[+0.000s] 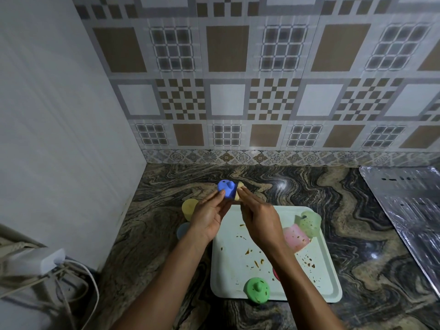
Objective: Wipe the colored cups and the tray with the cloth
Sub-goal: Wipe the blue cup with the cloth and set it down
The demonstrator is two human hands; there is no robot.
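A blue cup [226, 188] is held up above the counter, base toward me, gripped by the fingers of my left hand [208, 215]. My right hand [258, 216] pinches a small beige cloth [239, 191] against the cup's right side. Below lies a pale tray [233, 256] spotted with brown stains. On it lie a pink cup [296, 238] and a light green cup [309, 222] on their sides, both stained, and a green cup [257, 290] upside down at the near edge. A bit of a red cup [276, 275] shows behind my right forearm.
A yellow cup [189, 208] and a light blue cup [182, 231] stand on the marbled counter [154, 222] left of the tray. A foil-covered sheet [409, 210] lies at the right. A white adapter with cables [35, 260] sits at the lower left, by the wall.
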